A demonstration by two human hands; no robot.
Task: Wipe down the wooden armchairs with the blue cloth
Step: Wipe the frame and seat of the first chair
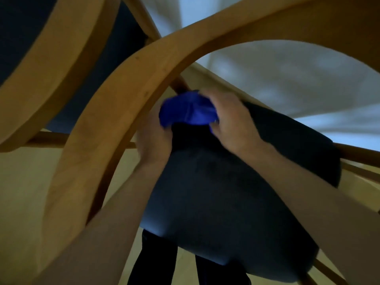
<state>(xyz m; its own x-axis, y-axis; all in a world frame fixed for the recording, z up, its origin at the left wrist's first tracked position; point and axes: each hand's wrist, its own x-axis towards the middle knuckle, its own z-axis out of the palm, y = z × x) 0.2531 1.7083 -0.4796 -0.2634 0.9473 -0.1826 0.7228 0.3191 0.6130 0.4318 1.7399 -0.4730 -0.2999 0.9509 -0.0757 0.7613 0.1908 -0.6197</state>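
A bunched blue cloth (188, 111) sits at the back of a dark blue seat cushion (226, 202), close under the curved wooden armrest (115, 112) of the near armchair. My left hand (153, 136) grips the cloth's left side from below, fingers curled round it. On the cloth's right side, my right hand (228, 118) holds it with fingers curled over its edge. A thin wooden rail (181, 84) runs just behind the cloth. The image is motion-blurred.
A second wooden armchair frame (51, 64) with dark upholstery stands at the upper left. Light wooden floor (22, 182) lies on the left, a pale wall (298, 75) at the upper right. My dark trouser legs (156, 262) show under the cushion. More wooden rails (359, 153) cross at the right.
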